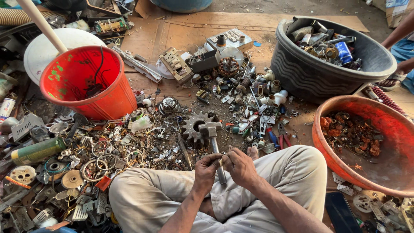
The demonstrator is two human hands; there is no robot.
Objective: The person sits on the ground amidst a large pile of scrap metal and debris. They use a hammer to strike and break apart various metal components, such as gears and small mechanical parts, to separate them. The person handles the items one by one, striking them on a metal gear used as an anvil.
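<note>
I sit cross-legged in beige trousers on the ground. My left hand (pixel 206 169) and my right hand (pixel 239 166) meet over my lap, both pinching one small metal scrap piece (pixel 221 161) between the fingertips. A steel hammer (pixel 213 142) lies between my hands, its head toward a large toothed gear (pixel 195 125) just beyond my feet. Red-handled pliers (pixel 282 136) lie on the ground to the right of the hammer.
A red bucket (pixel 88 82) with wires stands at left; a dark tub (pixel 321 69) of metal parts at back right; an orange basin (pixel 366 149) of copper bits at right. Mixed scrap covers the ground. Another person's arm (pixel 399 32) shows at far right. A dark phone (pixel 340 211) lies by my knee.
</note>
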